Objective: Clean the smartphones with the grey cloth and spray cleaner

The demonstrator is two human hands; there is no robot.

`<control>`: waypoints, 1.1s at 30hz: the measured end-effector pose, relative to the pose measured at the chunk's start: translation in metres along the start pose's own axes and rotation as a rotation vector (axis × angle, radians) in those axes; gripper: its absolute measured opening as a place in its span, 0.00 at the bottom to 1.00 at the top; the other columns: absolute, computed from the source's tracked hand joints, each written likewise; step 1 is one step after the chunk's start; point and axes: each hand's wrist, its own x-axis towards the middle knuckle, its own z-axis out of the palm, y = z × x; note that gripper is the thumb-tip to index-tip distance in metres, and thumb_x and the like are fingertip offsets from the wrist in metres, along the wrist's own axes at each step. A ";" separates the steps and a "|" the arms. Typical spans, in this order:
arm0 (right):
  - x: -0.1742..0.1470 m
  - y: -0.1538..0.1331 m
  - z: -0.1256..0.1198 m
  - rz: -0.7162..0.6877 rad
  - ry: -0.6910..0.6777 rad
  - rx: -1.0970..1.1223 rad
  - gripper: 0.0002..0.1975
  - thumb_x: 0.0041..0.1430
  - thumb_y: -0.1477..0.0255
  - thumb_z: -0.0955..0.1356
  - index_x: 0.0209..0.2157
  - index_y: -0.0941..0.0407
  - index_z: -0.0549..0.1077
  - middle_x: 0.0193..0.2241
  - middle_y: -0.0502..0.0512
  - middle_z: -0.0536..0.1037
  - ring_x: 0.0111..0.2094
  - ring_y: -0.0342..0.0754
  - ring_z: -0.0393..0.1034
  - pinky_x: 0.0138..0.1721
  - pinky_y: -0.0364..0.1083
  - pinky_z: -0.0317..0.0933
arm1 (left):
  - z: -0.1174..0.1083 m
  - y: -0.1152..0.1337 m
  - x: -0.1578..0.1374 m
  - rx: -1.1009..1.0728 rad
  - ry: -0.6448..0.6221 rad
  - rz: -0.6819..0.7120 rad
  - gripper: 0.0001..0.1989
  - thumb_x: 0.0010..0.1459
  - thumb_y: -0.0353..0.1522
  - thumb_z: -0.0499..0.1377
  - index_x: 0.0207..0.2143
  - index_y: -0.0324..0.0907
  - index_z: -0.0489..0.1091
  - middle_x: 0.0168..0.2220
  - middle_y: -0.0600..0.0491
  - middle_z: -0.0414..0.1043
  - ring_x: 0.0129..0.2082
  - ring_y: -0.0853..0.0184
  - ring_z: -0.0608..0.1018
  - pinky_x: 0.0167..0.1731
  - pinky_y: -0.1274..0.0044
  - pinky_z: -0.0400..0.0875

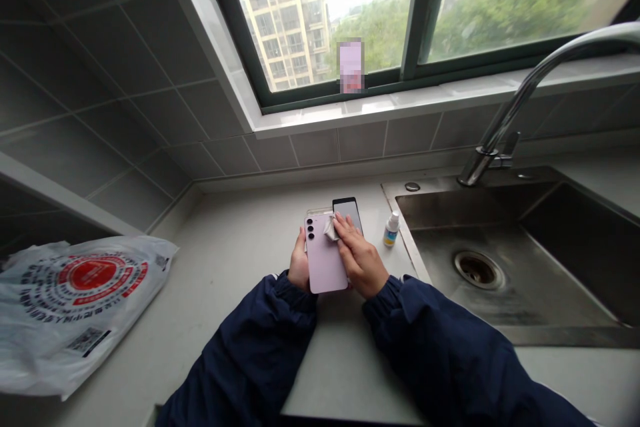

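A bag lies left of the held phone, a bottle right, beside the sink.

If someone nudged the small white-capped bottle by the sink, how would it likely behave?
The bottle would probably tip easily, being narrow and upright. Once down, its rounded body might roll, perhaps toward the adjacent sink.

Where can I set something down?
Between the plastic bag and left hand, the counter is bare. Crowded: from the pink phone and right hand past the dark-edged phone to the bottle beside the sink.
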 end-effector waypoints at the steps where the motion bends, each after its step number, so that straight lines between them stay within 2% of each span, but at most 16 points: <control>1: 0.001 0.000 -0.001 0.005 0.011 0.012 0.27 0.68 0.72 0.57 0.67 0.53 0.61 0.68 0.53 0.57 0.70 0.56 0.44 0.68 0.63 0.46 | -0.003 0.001 -0.001 0.028 0.001 -0.039 0.41 0.66 0.54 0.35 0.66 0.35 0.59 0.55 0.39 0.74 0.61 0.50 0.70 0.64 0.60 0.54; 5: 0.003 0.002 -0.004 0.049 0.045 -0.014 0.26 0.69 0.68 0.58 0.67 0.54 0.60 0.68 0.54 0.56 0.71 0.56 0.39 0.68 0.64 0.43 | -0.011 0.003 -0.006 0.158 -0.010 -0.307 0.46 0.60 0.61 0.37 0.59 0.37 0.68 0.48 0.37 0.78 0.52 0.41 0.77 0.56 0.50 0.63; 7: 0.005 0.002 -0.006 0.072 0.056 -0.054 0.27 0.69 0.67 0.57 0.68 0.55 0.58 0.69 0.54 0.53 0.71 0.56 0.37 0.68 0.65 0.41 | -0.013 0.002 -0.007 0.182 -0.075 -0.394 0.46 0.59 0.62 0.38 0.57 0.35 0.71 0.45 0.36 0.79 0.48 0.40 0.78 0.52 0.49 0.66; 9: 0.005 0.002 -0.008 0.077 0.060 -0.091 0.27 0.70 0.66 0.56 0.68 0.56 0.57 0.70 0.54 0.52 0.72 0.56 0.35 0.69 0.64 0.39 | -0.015 0.001 -0.007 0.166 -0.134 -0.412 0.45 0.59 0.61 0.40 0.56 0.34 0.71 0.44 0.36 0.79 0.47 0.41 0.79 0.51 0.52 0.68; 12: 0.005 0.001 -0.010 0.059 0.035 -0.137 0.27 0.72 0.64 0.55 0.69 0.55 0.55 0.70 0.55 0.50 0.72 0.56 0.33 0.68 0.65 0.39 | -0.019 -0.002 -0.001 0.110 -0.129 -0.334 0.42 0.63 0.58 0.40 0.58 0.34 0.69 0.45 0.37 0.79 0.49 0.45 0.79 0.54 0.58 0.67; 15: 0.004 0.002 -0.008 0.021 -0.012 -0.184 0.27 0.72 0.63 0.54 0.69 0.55 0.55 0.70 0.56 0.49 0.72 0.58 0.33 0.67 0.67 0.39 | -0.016 -0.005 0.004 0.042 -0.041 -0.167 0.37 0.67 0.51 0.39 0.64 0.33 0.62 0.50 0.38 0.77 0.54 0.50 0.76 0.60 0.63 0.62; 18: 0.001 0.003 -0.002 -0.028 -0.073 -0.220 0.26 0.72 0.64 0.54 0.67 0.55 0.58 0.69 0.57 0.52 0.71 0.60 0.37 0.65 0.69 0.44 | -0.008 -0.006 0.005 -0.030 0.033 -0.039 0.36 0.69 0.49 0.37 0.66 0.33 0.58 0.53 0.38 0.75 0.58 0.54 0.73 0.63 0.64 0.57; 22: -0.006 -0.004 0.006 -0.148 -0.164 -0.302 0.26 0.70 0.69 0.55 0.66 0.58 0.61 0.67 0.60 0.57 0.70 0.63 0.43 0.64 0.69 0.49 | -0.006 -0.006 0.007 -0.084 0.090 0.087 0.37 0.68 0.50 0.40 0.63 0.31 0.61 0.51 0.37 0.76 0.57 0.54 0.74 0.63 0.66 0.57; 25: -0.012 -0.015 0.009 -0.242 -0.231 -0.373 0.26 0.69 0.70 0.59 0.66 0.57 0.61 0.66 0.60 0.60 0.70 0.62 0.44 0.65 0.69 0.46 | -0.013 0.000 0.011 -0.059 0.218 0.197 0.34 0.67 0.49 0.44 0.58 0.31 0.68 0.43 0.39 0.79 0.50 0.54 0.79 0.60 0.66 0.64; 26: -0.014 -0.018 0.009 -0.275 -0.270 -0.381 0.26 0.69 0.69 0.60 0.66 0.57 0.61 0.67 0.60 0.59 0.70 0.61 0.44 0.66 0.68 0.46 | -0.016 0.003 0.012 -0.044 0.263 0.212 0.33 0.67 0.50 0.44 0.55 0.32 0.70 0.40 0.41 0.80 0.47 0.54 0.80 0.57 0.64 0.67; 29: -0.018 -0.026 0.012 -0.351 -0.371 -0.384 0.30 0.68 0.64 0.62 0.67 0.61 0.57 0.68 0.62 0.54 0.70 0.60 0.44 0.67 0.64 0.46 | -0.020 0.011 0.014 -0.014 0.262 0.128 0.38 0.65 0.55 0.41 0.49 0.32 0.74 0.38 0.38 0.80 0.43 0.50 0.81 0.51 0.60 0.71; 31: -0.020 -0.027 0.014 -0.362 -0.387 -0.399 0.33 0.68 0.61 0.63 0.67 0.64 0.56 0.69 0.65 0.51 0.70 0.61 0.43 0.67 0.63 0.46 | -0.019 0.012 0.013 0.000 0.237 0.090 0.40 0.64 0.57 0.40 0.46 0.32 0.75 0.37 0.37 0.79 0.42 0.49 0.81 0.50 0.59 0.72; 33: -0.021 -0.026 0.017 -0.346 -0.365 -0.421 0.35 0.67 0.59 0.63 0.68 0.64 0.55 0.69 0.66 0.50 0.70 0.62 0.42 0.67 0.64 0.46 | -0.017 0.009 0.011 0.025 0.240 0.089 0.38 0.64 0.56 0.42 0.43 0.32 0.76 0.36 0.38 0.80 0.43 0.50 0.81 0.51 0.60 0.72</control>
